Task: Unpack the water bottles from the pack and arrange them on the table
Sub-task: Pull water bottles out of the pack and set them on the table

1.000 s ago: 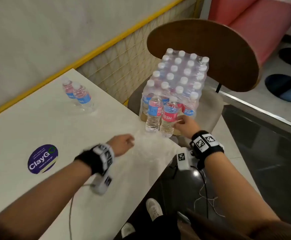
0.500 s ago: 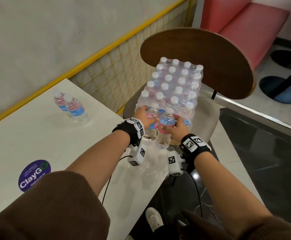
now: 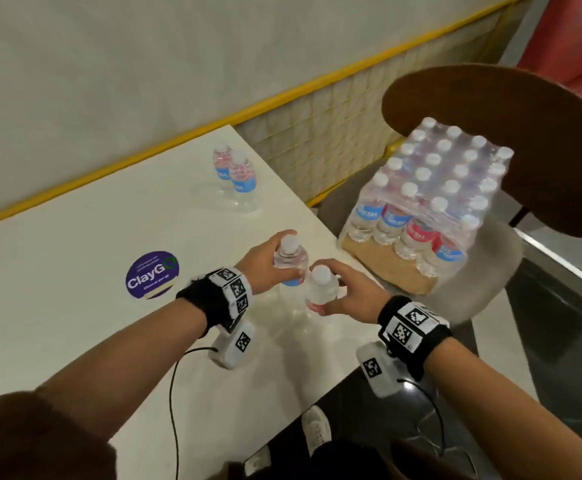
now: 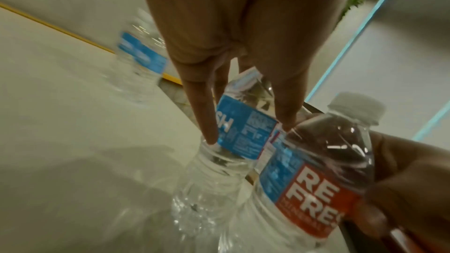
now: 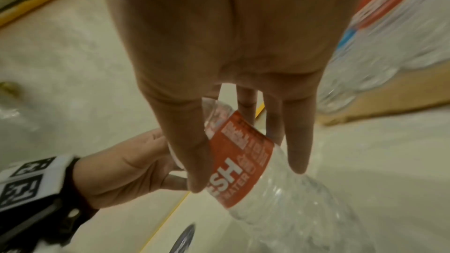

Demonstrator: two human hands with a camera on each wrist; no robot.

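My left hand grips a small water bottle by its blue label, over the white table. Beside it my right hand grips a second bottle with a red label. Both bottles are upright with white caps, close together near the table's right edge. The shrink-wrapped pack of several bottles sits on a chair seat to the right, its front torn open. Two bottles stand at the table's far side.
The chair with a round brown back holds the pack on a cardboard tray. A purple ClayGo sticker lies on the table. A yellow-framed mesh partition runs behind. Dark floor and a white shoe are below.
Both hands took a bottle each from the front of the pack and carried them left, over the table's edge. The view swung left with them.
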